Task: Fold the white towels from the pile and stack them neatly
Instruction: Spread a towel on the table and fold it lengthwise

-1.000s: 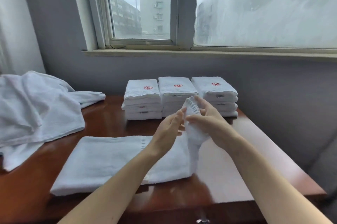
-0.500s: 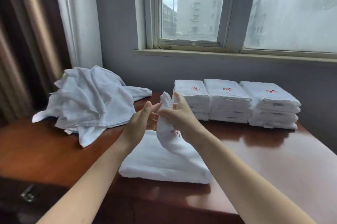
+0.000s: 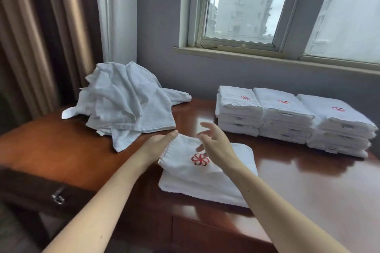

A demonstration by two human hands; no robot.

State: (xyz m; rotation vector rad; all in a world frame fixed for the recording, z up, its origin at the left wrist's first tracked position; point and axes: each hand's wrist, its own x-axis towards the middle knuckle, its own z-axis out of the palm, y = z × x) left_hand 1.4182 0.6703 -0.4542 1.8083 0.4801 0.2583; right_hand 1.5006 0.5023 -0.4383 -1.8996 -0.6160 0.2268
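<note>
**Both hands open over a folded towel, front of surface**

Your left hand [image 3: 158, 146] lies w/ fingers straight against the left edge of the folded towel [image 3: 207, 180]. Its grip is loose and no pinch shows. Whether the thumb sits under the raised flap can't be told. Your right hand [image 3: 214, 144] hovers just above the same towel, fingers spread & a bit blurred, grip open, holding nothing.

The towel lies flat on the brown wooden surface [image 3: 61, 145], toward its front edge, w/ the red emblem [image 3: 199, 159] facing up. Its top layer is lifted a little on the left side.

Behind & to the left, the pile of loose towels [image 3: 123, 104] sits crumpled at the back-left of the surface, in front of the curtain [image 3: 41, 36]. Its near corner is just beside your left fingertips.

At back right, below the window [image 3: 242, 5], three piles of folded towels stand side by side & touching: left stack [image 3: 238, 112], middle stack [image 3: 285, 121], right stack [image 3: 339, 131]. Each is topped w/ the same red motif, and all are apart from the towel under your hands.

A metal drawer handle [image 3: 58, 196] shows at front left, below the surface.
</note>
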